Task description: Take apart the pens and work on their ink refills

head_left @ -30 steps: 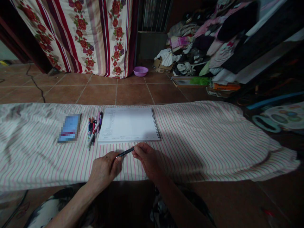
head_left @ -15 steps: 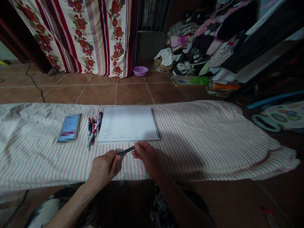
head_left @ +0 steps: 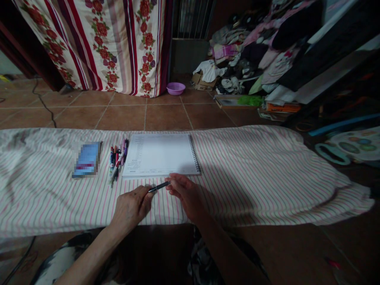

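Observation:
A dark pen [head_left: 159, 187] is held between my two hands, just off the near edge of a spiral notepad. One end sits in the pinch of my left hand [head_left: 132, 206]. At the other end, the fingertips of my right hand [head_left: 186, 194] close on the pen, close to the pad's lower edge. The spiral notepad [head_left: 164, 154] lies open to a mostly blank white page, with small print down its left side and its wire binding on the right. Left of it, several pens and markers [head_left: 116, 160] lie in a loose bunch.
A striped cloth [head_left: 252, 174] covers the long low surface. On it, at the left, lies a blurred blue rectangular item [head_left: 86, 159]. Beyond are a floral curtain [head_left: 118, 47], a purple basin [head_left: 175, 88] and a heap of clothes [head_left: 246, 55] on the tiled floor.
The pen has shifted slightly up and to the right. My right hand's fingers have moved a little and spread somewhat along its end; my left hand is nearly still.

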Action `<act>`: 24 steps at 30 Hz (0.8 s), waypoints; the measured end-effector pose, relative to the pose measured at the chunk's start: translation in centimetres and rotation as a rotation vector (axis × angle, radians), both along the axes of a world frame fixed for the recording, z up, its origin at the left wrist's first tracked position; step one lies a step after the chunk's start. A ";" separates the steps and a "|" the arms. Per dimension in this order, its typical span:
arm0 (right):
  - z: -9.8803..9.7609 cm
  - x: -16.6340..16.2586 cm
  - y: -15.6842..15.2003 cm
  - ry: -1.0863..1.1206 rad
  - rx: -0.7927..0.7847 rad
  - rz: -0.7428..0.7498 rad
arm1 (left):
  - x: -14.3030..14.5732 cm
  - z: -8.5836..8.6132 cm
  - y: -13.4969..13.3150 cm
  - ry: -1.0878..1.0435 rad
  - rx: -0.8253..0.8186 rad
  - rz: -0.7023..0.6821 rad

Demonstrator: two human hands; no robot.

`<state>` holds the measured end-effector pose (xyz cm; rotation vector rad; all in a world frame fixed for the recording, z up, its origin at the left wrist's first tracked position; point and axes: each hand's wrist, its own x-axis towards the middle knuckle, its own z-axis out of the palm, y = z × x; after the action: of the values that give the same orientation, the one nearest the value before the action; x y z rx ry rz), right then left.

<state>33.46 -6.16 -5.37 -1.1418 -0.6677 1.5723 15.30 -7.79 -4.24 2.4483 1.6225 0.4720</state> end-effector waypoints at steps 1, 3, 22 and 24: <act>0.1 0.1 0.0 0.011 0.004 0.006 | -0.1 -0.1 0.1 -0.001 0.019 -0.002; 0.1 0.4 0.2 -0.004 0.014 0.023 | -0.2 -0.1 0.2 0.001 0.042 -0.014; -1.0 1.2 0.8 -0.366 0.190 0.115 | 0.0 -1.5 1.2 0.056 0.171 -0.084; -1.0 1.2 0.7 -0.394 0.197 0.131 | 0.1 -1.6 1.2 0.047 0.170 -0.079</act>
<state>34.62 -5.44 -6.38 -1.2902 -1.1518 1.3614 15.44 -6.57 -5.85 2.6537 1.5554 0.5663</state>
